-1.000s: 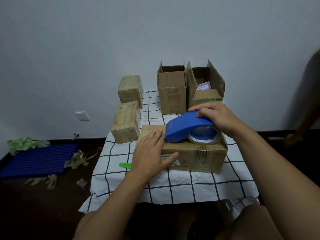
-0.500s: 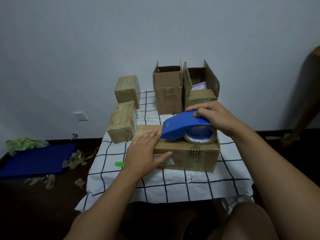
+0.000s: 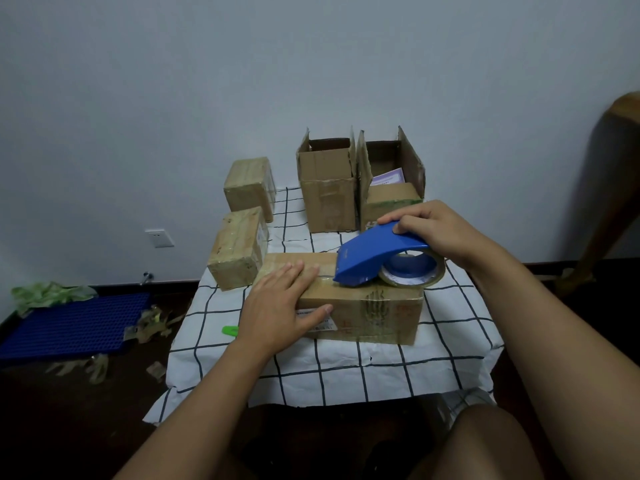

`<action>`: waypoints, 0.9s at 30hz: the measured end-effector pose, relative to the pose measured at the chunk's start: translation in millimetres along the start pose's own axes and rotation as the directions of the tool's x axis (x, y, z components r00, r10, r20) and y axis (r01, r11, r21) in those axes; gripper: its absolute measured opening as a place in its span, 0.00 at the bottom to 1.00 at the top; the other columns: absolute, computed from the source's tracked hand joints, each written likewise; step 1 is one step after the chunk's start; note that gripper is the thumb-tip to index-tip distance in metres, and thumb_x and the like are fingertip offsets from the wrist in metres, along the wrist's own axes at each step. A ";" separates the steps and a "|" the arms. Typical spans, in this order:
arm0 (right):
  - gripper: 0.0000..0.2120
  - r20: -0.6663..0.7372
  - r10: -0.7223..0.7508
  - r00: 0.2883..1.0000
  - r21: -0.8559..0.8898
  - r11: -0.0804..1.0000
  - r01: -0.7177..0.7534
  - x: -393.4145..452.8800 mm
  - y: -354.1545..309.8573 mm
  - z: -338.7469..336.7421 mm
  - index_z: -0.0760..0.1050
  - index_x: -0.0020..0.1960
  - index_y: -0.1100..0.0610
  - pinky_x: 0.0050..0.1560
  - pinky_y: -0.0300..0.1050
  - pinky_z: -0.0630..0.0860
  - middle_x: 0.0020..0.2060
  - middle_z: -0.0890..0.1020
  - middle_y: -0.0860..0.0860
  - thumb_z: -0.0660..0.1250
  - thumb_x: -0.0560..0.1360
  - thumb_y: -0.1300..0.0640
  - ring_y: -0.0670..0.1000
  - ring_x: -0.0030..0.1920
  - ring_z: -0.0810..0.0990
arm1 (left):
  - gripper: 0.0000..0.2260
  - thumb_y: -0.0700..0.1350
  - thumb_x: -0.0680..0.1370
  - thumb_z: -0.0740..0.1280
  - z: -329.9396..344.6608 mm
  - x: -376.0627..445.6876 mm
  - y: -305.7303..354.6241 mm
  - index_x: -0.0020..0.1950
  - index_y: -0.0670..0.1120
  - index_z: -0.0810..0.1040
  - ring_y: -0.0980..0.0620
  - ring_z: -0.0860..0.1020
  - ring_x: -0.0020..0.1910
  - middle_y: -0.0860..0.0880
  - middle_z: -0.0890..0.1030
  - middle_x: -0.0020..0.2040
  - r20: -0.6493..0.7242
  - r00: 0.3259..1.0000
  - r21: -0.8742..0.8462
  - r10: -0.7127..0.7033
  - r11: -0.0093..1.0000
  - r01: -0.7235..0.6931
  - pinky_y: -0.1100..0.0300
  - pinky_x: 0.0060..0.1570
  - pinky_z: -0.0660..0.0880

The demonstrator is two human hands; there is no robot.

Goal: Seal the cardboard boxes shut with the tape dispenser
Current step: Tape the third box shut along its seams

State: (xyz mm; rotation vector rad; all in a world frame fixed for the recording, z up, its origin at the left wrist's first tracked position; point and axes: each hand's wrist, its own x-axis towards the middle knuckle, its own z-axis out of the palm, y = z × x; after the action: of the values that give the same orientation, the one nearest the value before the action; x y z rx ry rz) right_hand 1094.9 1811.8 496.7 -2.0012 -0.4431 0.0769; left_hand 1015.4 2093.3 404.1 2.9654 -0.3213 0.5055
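Checked cloth draped over a low table (image 3: 346,372), carrying cardboard in three states. Farthest back, two open boxes (image 3: 327,188) with flaps up, unsealed. To the left, two taped boxes (image 3: 239,249), closed and set aside. Nearest, lying lengthwise across the view from left to right, the box in hand (image 3: 360,306), flaps down, a glossy strip of tape visible along its top.

Planted flat on the left end of that lid, the left hand (image 3: 277,306): fingers straight and together on top, thumb spread down the front face over a label, pressing and gripping nothing. Curled over the back of the blue tape dispenser (image 3: 377,252), the right hand (image 3: 440,230), fingers wrapped on the handle. Dispenser tilted, nose down and touching the lid near the middle, roll of tape (image 3: 412,271) behind it toward the right end.

Judged from this: a pull along the box's long axis, with the dispenser's nose pointing left at the bracing fingers, just beside them. Right end of the seam lying under and past the roll, on the side of the gripping hand, so likely a draw rightward while the other side holds the box from sliding. Whether the strip already reaches the left edge, hidden under the palm.

Off the table, a small green object (image 3: 230,330) on the cloth's left edge.
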 end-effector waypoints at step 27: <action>0.12 -0.004 -0.009 1.000 -0.035 0.999 0.009 3.8 3.9 3.5 0.85 0.52 0.49 0.51 0.44 0.75 0.50 0.84 0.50 0.63 0.79 0.59 0.50 0.49 0.79 | 0.50 0.80 0.66 0.41 12.1 18.0 41.1 0.79 0.50 0.59 0.54 0.59 0.77 0.50 0.61 0.78 0.072 0.997 0.082 -0.031 0.996 0.025 0.58 0.73 0.55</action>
State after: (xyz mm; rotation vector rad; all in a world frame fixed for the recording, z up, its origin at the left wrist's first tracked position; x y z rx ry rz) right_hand 1098.6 1814.5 492.2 -2.0332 -0.4540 0.0600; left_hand 1026.5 2048.3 402.1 3.0675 -0.2720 0.4175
